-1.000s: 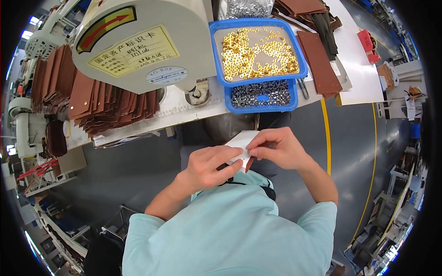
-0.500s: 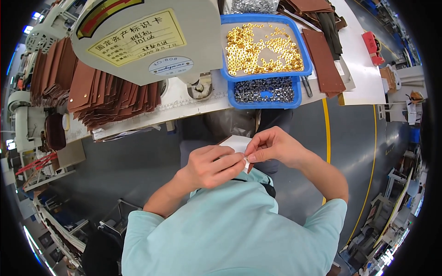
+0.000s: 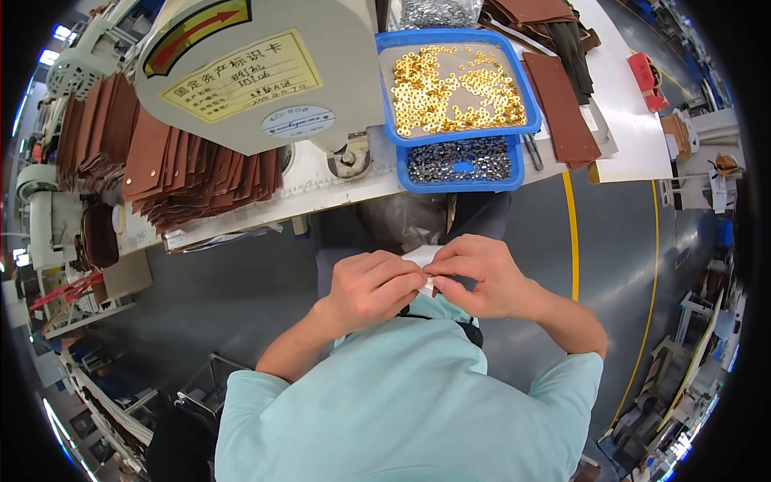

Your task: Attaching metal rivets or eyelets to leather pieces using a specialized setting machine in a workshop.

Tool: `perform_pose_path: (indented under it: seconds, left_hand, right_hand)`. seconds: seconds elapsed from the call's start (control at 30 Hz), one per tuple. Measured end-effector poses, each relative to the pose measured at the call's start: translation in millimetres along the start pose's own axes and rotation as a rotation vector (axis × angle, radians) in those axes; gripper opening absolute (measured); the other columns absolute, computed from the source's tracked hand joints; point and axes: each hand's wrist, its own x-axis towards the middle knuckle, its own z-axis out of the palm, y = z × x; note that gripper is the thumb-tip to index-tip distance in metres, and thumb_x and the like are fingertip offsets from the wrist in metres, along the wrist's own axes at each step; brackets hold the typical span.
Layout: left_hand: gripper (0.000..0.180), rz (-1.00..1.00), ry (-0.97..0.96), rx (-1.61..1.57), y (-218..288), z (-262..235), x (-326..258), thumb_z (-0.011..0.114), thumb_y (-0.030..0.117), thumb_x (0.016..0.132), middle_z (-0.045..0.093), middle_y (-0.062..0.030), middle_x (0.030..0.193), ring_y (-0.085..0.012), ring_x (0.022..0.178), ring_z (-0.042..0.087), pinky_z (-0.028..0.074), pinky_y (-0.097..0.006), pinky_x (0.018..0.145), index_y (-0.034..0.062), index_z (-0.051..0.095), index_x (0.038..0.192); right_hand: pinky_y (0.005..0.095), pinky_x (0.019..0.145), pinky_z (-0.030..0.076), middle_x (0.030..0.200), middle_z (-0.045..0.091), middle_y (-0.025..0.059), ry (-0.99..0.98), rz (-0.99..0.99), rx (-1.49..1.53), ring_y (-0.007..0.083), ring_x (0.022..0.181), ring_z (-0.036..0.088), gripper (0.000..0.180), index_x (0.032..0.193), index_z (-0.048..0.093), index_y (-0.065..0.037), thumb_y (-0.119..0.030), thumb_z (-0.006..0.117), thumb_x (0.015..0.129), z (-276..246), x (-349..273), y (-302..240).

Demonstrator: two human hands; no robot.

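Note:
In front of my body, close over my lap, both hands meet on a thin white piece point(image 3: 422, 255), mostly covered by fingers. My left hand point(image 3: 371, 285) is closed on its left side, fingers bent and pressed together. From the right, my right hand point(image 3: 482, 277) pinches between thumb and forefinger at the same piece, its tips touching the left fingertips. Anything small in that pinch is too hidden to make out.
On the bench stand a blue tray of gold-coloured eyelets point(image 3: 458, 88) and a lower blue tray of dark metal pieces point(image 3: 462, 161). A large pale machine point(image 3: 241, 128) overhangs stacked brown leather pieces point(image 3: 193, 173). More brown leather point(image 3: 562, 112) lies at right.
My right hand has turned and lowered slightly, its thumb now apart below the forefinger. Less of the white piece shows, and its brown edge is mostly hidden. The view has shifted a little.

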Motion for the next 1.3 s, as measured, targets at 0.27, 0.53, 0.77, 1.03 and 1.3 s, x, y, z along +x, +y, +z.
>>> perform_pose_path:
  seconds: [0.27, 0.53, 0.77, 1.03, 1.3]
  left_hand:
    - [0.027, -0.21, -0.117, -0.157, 9.9, 3.5, 11.3, 0.08, -0.005, 0.066, 0.072, -0.0102, 0.086, -0.0254, 0.075, 0.07, 0.056, -0.033, 0.064, 0.0052, 0.073, 0.09]
    - [0.015, -0.468, -0.186, -0.59, 21.0, 12.2, 23.3, 0.065, -0.002, 0.089, 0.07, -0.0098, 0.101, -0.0201, 0.094, 0.064, 0.05, -0.03, 0.085, -0.0048, 0.068, 0.104]
    - [0.029, -0.438, -0.643, -0.192, 21.1, 9.2, 57.2, 0.08, 0.008, 0.085, 0.073, -0.0088, 0.085, -0.0133, 0.075, 0.061, 0.051, -0.028, 0.071, -0.0082, 0.072, 0.108]
    - [0.031, -0.379, -0.539, -0.272, 24.4, 12.1, 59.7, 0.079, 0.012, 0.087, 0.075, -0.0098, 0.092, -0.0144, 0.075, 0.061, 0.053, -0.029, 0.072, -0.0055, 0.071, 0.112]
    - [0.036, -0.685, -0.333, -0.241, -22.1, -12.5, 47.7, 0.075, 0.029, 0.094, 0.074, -0.013, 0.099, -0.0218, 0.081, 0.065, 0.055, -0.033, 0.071, -0.0029, 0.072, 0.109]
  right_hand:
    - [0.0382, 0.072, 0.051, 0.091, 0.071, -0.0004, 0.15, -0.203, -0.199, 0.0232, 0.086, 0.067, 0.022, 0.092, 0.076, -0.015, -0.026, 0.083, 0.074, 8.7, -12.4, 18.7]
    - [0.0418, 0.059, 0.047, 0.069, 0.064, 0.0027, 0.547, -0.314, -0.283, 0.0275, 0.069, 0.063, 0.015, 0.07, 0.073, -0.011, -0.023, 0.082, 0.066, 33.7, -23.2, 29.2]
    - [0.0411, 0.055, 0.038, 0.064, 0.057, 0.0025, 0.682, -0.348, -0.319, 0.0268, 0.063, 0.056, 0.026, 0.061, 0.058, -0.009, -0.02, 0.08, 0.07, 48.0, -31.6, 40.0]
    - [0.0454, 0.063, 0.05, 0.073, 0.069, 0.0108, 0.586, 0.006, -0.132, 0.0339, 0.074, 0.067, 0.028, 0.074, 0.071, -0.005, -0.03, 0.08, 0.069, 53.3, -31.4, 34.8]
    - [0.0501, 0.08, 0.053, 0.088, 0.073, 0.0198, 0.019, 0.219, -0.277, 0.0415, 0.089, 0.069, 0.04, 0.093, 0.075, -0.002, -0.037, 0.081, 0.075, 9.7, -72.4, 63.5]
